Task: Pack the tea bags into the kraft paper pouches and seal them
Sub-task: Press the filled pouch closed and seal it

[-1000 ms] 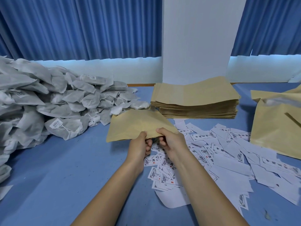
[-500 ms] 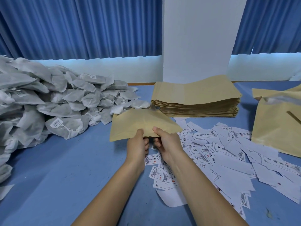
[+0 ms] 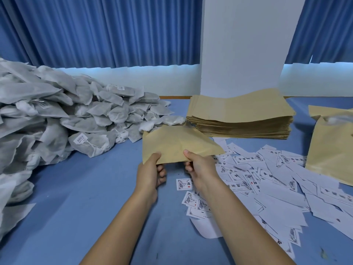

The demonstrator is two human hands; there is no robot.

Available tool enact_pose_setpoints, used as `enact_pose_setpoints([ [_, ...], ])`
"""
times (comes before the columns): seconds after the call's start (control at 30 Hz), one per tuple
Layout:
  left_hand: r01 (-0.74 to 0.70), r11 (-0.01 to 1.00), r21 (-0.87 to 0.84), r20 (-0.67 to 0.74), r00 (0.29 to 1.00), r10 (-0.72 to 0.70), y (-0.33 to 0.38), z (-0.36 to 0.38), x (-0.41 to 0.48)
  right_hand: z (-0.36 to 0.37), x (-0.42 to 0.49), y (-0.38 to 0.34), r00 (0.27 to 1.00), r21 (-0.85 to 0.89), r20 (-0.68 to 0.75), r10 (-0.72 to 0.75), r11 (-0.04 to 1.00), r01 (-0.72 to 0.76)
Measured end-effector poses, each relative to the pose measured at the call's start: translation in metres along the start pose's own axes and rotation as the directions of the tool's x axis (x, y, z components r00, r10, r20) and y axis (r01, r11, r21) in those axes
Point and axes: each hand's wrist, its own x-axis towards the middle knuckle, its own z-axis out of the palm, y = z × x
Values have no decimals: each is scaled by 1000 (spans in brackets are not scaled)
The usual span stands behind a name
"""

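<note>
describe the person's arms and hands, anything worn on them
Two bare hands, left hand and right hand, with no gloves. Both forearms are uncovered right to the picture's bottom edge: no sleeves, watch, bracelets or rings in view.

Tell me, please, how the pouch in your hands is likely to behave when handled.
The pouch probably bends easily: it bows and creases between the left hand and right hand. It seems light, since pinches at its near edge alone hold it up. Being flat paper, it should not roll.
</note>
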Motion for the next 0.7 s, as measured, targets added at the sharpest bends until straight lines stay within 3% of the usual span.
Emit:
enact_pose_setpoints([
  [0.13,-62,997,40,23,998,61,0,1,0,1,-5,-1,1000,64,5,-2,998,2],
  [0.3,-168,978,121,-13,985,171,-2,3,-5,10,-15,7,986,108,148,78,990,-95],
  [0.5,-211,957,199,6,977,214,-5,2,-6,11,-13,13,997,54,65,39,998,-42],
  [0.7,-218,955,199,9,975,221,-10,5,-8,23,-18,19,988,131,136,70,987,-88],
])
